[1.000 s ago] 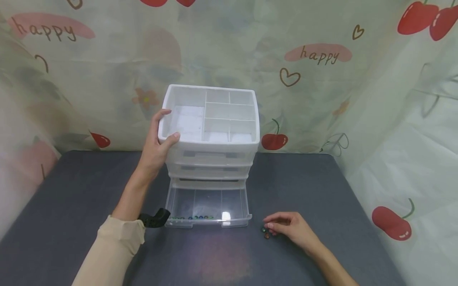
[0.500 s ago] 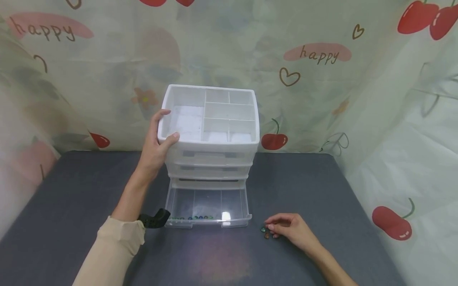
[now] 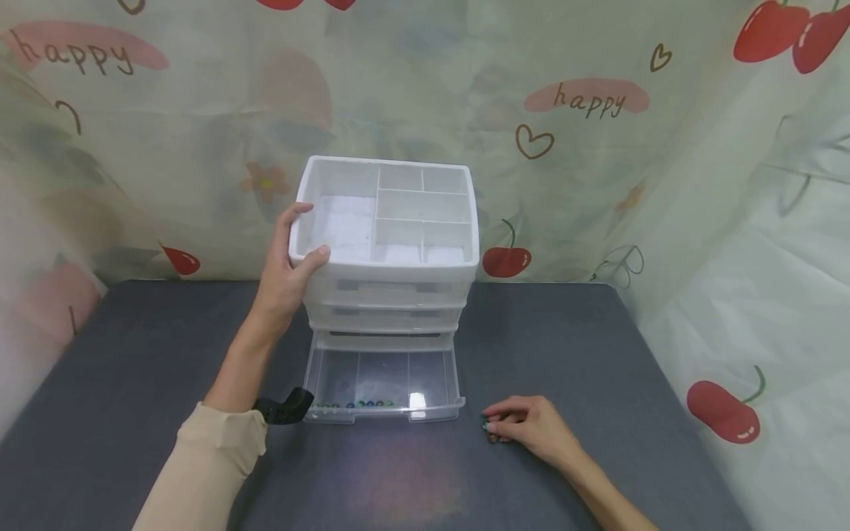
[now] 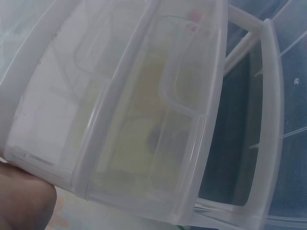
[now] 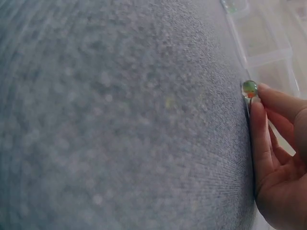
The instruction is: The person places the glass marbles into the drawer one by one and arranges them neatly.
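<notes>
A white plastic drawer organizer (image 3: pixel 392 274) with a divided top tray stands on the dark table. My left hand (image 3: pixel 279 276) grips the tray's left rim, its thumb over the front corner. The clear bottom drawer (image 3: pixel 345 369) is pulled out, and several marbles (image 3: pixel 369 403) lie along its front wall. To the right of the drawer, my right hand (image 3: pixel 539 434) has thumb and finger on a green marble (image 5: pixel 249 86) at the tabletop. A brownish marble (image 3: pixel 492 438) lies right beside those fingertips, partly hidden by the hand.
The two upper drawers (image 3: pixel 385 318) of the organizer are closed. A black strap piece (image 3: pixel 285 407) sticks out from the left wrist near the drawer's front left corner. A printed curtain (image 3: pixel 425 88) hangs behind the grey-black table (image 3: pixel 571 346).
My right hand has shifted slightly left, its fingertips closing onto the green marble. The left hand keeps its grip on the organizer, and the whole head view has moved a little.
</notes>
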Action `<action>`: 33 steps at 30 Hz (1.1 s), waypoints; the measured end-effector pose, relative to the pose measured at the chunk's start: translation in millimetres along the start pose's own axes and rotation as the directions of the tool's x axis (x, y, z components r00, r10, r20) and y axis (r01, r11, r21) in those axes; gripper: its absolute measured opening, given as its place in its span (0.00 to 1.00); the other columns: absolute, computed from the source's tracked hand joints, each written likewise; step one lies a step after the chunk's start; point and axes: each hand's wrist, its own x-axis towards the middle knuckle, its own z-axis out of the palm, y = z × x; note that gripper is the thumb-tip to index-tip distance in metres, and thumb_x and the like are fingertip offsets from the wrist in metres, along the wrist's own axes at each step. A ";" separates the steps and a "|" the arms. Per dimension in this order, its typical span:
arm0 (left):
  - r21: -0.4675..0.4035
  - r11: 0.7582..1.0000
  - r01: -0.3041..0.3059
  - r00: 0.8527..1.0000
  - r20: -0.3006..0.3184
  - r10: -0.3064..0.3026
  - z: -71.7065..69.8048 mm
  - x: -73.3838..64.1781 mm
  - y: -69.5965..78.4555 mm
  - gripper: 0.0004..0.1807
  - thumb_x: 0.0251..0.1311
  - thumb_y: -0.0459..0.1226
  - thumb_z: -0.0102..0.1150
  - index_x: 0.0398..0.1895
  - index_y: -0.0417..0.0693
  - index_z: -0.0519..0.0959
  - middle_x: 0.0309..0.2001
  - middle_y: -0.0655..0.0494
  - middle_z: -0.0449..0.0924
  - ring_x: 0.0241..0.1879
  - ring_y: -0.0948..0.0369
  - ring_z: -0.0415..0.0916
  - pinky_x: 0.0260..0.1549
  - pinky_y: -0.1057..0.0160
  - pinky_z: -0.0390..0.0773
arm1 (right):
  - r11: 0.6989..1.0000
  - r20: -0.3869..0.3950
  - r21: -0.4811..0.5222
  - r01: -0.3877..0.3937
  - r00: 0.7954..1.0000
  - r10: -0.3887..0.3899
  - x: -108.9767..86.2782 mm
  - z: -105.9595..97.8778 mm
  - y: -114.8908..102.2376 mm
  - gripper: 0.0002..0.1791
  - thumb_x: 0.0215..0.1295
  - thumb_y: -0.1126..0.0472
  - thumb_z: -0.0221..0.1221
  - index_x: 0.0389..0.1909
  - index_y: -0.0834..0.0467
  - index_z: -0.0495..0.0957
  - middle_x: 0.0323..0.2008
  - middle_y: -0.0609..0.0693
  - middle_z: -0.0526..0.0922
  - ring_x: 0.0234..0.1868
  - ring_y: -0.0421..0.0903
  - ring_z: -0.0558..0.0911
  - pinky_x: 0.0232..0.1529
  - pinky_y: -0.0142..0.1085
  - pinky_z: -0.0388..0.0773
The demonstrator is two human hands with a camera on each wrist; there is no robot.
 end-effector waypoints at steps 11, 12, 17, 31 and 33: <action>0.013 1.000 0.005 1.000 0.001 -0.005 1.0 0.6 0.8 0.31 0.67 0.31 0.56 0.71 0.56 0.61 0.66 0.43 0.57 0.55 0.55 0.62 0.48 0.60 0.66 | 0.990 -0.033 -0.134 0.054 0.998 -0.058 1.7 1.6 0.0 0.08 0.56 0.56 0.72 0.38 0.49 0.90 0.30 0.46 0.84 0.25 0.42 0.83 0.27 0.35 0.79; 0.013 1.000 0.007 1.000 0.000 -0.007 1.0 0.6 0.8 0.31 0.67 0.31 0.55 0.71 0.56 0.61 0.66 0.43 0.57 0.55 0.54 0.62 0.48 0.60 0.66 | 0.989 -0.034 -0.138 0.055 0.998 -0.060 1.8 1.5 0.4 0.08 0.56 0.55 0.72 0.37 0.49 0.90 0.30 0.45 0.84 0.25 0.42 0.82 0.27 0.35 0.79; 0.026 1.000 0.011 1.000 -0.005 -0.011 0.8 0.3 1.1 0.31 0.67 0.31 0.55 0.71 0.56 0.61 0.66 0.44 0.57 0.55 0.55 0.62 0.48 0.60 0.65 | 0.991 -0.036 -0.122 0.058 0.997 -0.063 2.5 1.7 2.5 0.07 0.57 0.54 0.71 0.36 0.48 0.90 0.30 0.45 0.84 0.25 0.42 0.83 0.27 0.35 0.79; 0.045 0.999 0.010 1.000 -0.006 -0.010 -0.3 -0.4 2.4 0.31 0.67 0.32 0.55 0.71 0.54 0.60 0.68 0.48 0.57 0.56 0.54 0.60 0.49 0.59 0.64 | 0.990 -0.012 0.128 0.060 0.998 -0.059 2.5 -0.3 4.9 0.11 0.62 0.60 0.68 0.40 0.63 0.86 0.34 0.59 0.85 0.29 0.47 0.86 0.30 0.40 0.83; 0.042 0.999 0.015 1.000 -0.006 -0.015 0.2 -0.1 2.7 0.31 0.67 0.32 0.55 0.71 0.55 0.60 0.67 0.48 0.57 0.56 0.55 0.61 0.49 0.60 0.65 | 0.989 -0.024 0.138 0.052 0.999 -0.049 2.2 -1.2 5.0 0.12 0.62 0.59 0.68 0.41 0.63 0.85 0.33 0.59 0.86 0.27 0.46 0.85 0.30 0.41 0.83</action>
